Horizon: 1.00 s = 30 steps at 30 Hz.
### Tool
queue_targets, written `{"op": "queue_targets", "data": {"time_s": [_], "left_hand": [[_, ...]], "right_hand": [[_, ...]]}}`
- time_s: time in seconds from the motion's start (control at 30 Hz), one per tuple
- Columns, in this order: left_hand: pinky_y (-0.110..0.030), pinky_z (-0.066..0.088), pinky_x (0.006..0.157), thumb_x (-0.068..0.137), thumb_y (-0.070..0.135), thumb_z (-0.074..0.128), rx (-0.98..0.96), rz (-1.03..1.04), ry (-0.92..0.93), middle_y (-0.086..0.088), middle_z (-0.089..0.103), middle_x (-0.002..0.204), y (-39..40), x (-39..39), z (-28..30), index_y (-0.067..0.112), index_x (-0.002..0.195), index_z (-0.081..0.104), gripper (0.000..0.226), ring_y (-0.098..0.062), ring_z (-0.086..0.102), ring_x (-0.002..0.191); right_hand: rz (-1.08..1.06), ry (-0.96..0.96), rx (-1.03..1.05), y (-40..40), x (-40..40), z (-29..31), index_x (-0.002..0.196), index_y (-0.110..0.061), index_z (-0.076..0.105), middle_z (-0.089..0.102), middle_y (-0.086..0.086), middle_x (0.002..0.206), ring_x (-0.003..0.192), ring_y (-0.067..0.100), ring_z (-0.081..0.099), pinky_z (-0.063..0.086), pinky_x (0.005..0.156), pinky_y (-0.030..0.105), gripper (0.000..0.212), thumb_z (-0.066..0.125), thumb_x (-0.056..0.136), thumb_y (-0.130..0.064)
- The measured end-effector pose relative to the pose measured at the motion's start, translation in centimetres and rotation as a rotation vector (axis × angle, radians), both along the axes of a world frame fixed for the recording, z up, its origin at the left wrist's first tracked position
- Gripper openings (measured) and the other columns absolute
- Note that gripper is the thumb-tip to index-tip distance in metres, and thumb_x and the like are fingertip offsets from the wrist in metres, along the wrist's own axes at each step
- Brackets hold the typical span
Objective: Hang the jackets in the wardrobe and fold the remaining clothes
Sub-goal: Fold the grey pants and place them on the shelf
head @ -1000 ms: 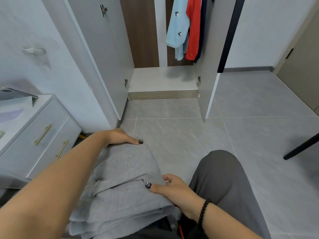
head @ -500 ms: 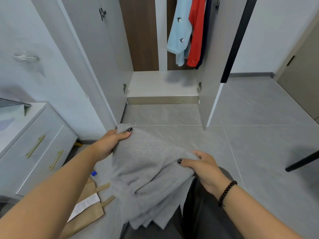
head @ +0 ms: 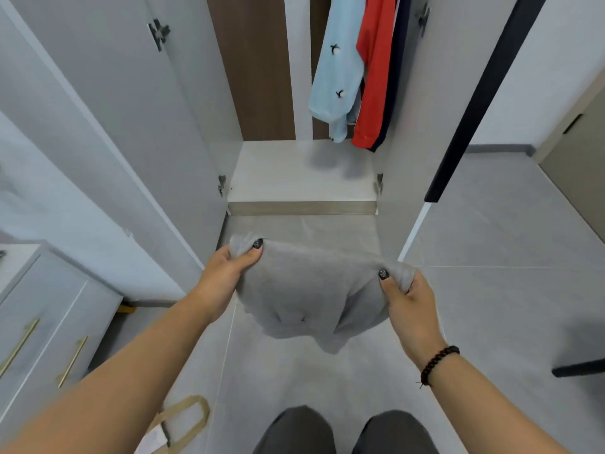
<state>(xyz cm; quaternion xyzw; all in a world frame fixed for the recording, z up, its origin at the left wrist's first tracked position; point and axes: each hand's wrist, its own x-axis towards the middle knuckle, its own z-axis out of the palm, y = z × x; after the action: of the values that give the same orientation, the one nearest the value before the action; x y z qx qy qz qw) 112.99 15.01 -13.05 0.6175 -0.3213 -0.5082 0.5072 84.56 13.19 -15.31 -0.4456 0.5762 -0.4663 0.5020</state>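
A folded grey garment (head: 314, 296) hangs in the air in front of me, held by its two upper corners. My left hand (head: 229, 273) pinches the left corner and my right hand (head: 406, 296) pinches the right one. The open wardrobe (head: 301, 172) stands just ahead, its white bottom shelf bare. At its upper right hang a light blue jacket (head: 337, 70), a red jacket (head: 373, 73) and a dark one behind it.
The wardrobe's left door (head: 108, 109) and right door (head: 422, 103) stand open on either side. A white drawer unit (head: 42, 326) with gold handles is at the left. A paper bag (head: 176, 424) lies on the grey tiled floor. A black furniture leg (head: 579, 370) juts in at right.
I have stood up and moved closer to the wardrobe. The grey garment rose from my lap and now hangs stretched between both hands in front of the shelf.
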Motion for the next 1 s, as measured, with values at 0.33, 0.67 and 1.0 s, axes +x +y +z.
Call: {"op": "queue_targets", "data": {"time_s": [0.33,0.67,1.0], "left_hand": [[-0.029,0.053,0.078,0.069,0.041,0.074,-0.086,-0.052,0.030,-0.009,0.075,0.099,-8.6,-4.1,19.9,0.011,0.099,0.074,0.043,-0.021,0.070,0.093],[-0.003,0.038,0.074,0.098,0.044,0.045,-0.340,0.037,-0.504,0.020,0.059,0.097,-13.6,-8.6,38.5,0.018,0.111,0.055,0.031,0.013,0.055,0.087],[-0.004,0.038,0.061,0.094,0.047,0.050,-0.624,0.161,-0.746,0.016,0.055,0.091,-18.3,-5.9,49.7,0.024,0.101,0.048,0.024,0.014,0.054,0.079]], "right_hand": [[0.041,0.164,-0.183,-9.0,-5.7,22.3,0.108,-0.019,0.061,0.066,-0.011,0.104,0.093,-0.006,0.061,0.048,0.074,0.010,0.029,0.052,0.089,0.001],[0.104,0.410,-0.421,-13.5,-10.6,41.7,0.103,-0.030,0.051,0.059,-0.017,0.094,0.082,-0.017,0.053,0.039,0.064,0.001,0.023,0.050,0.095,-0.009],[0.146,0.553,-0.588,-17.3,-9.4,52.9,0.103,-0.031,0.054,0.062,-0.012,0.088,0.079,-0.012,0.055,0.041,0.057,0.006,0.012,0.055,0.094,-0.023]]}}
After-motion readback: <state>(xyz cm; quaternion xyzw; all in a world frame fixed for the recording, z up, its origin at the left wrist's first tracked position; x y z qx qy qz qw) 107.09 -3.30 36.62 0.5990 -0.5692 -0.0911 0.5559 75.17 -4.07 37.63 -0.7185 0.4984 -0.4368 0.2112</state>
